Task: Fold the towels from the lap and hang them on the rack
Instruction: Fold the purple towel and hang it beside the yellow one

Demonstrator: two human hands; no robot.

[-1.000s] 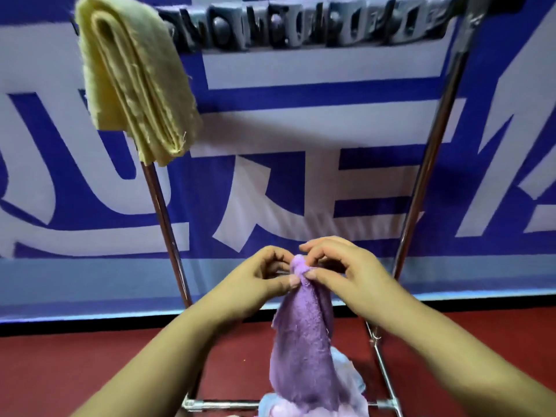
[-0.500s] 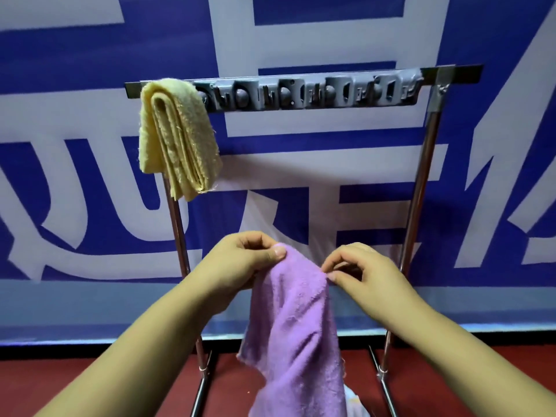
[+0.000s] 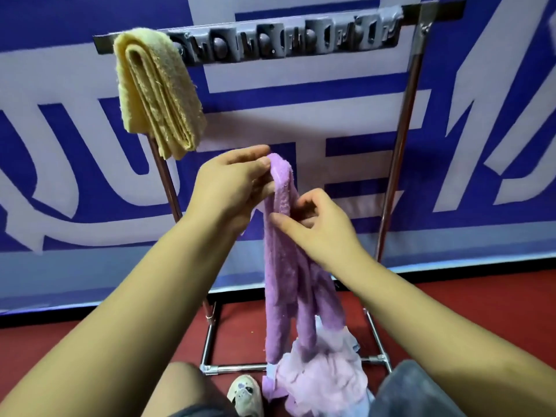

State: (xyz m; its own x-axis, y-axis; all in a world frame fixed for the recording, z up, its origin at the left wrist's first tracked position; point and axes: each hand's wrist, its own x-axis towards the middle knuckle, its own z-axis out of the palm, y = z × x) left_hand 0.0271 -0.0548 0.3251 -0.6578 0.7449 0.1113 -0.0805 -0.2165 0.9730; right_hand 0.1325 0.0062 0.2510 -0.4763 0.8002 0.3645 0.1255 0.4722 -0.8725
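A purple towel [image 3: 285, 266] hangs in long folds in front of me, its top edge pinched by my left hand [image 3: 231, 191] between thumb and fingers. My right hand [image 3: 319, 227] is lower on the right side of the towel, fingers curled against its edge with the index finger laid across the front. The towel's bottom trails onto a pale lilac and light blue heap of towels [image 3: 325, 383] on my lap. A folded yellow towel [image 3: 156, 91] hangs over the left end of the metal rack's top bar [image 3: 436, 13].
The rack's grey peg strip [image 3: 285, 40] runs along the top bar, with chrome uprights [image 3: 400, 139] on either side and a base frame [image 3: 234, 368] on the red floor. A blue and white banner [image 3: 481, 115] stands behind. My shoe [image 3: 245, 398] and knees show at the bottom.
My left hand has lifted the towel's top edge higher. My right hand has dropped down the towel's right side, and the cloth now hangs narrow instead of spread between both hands.
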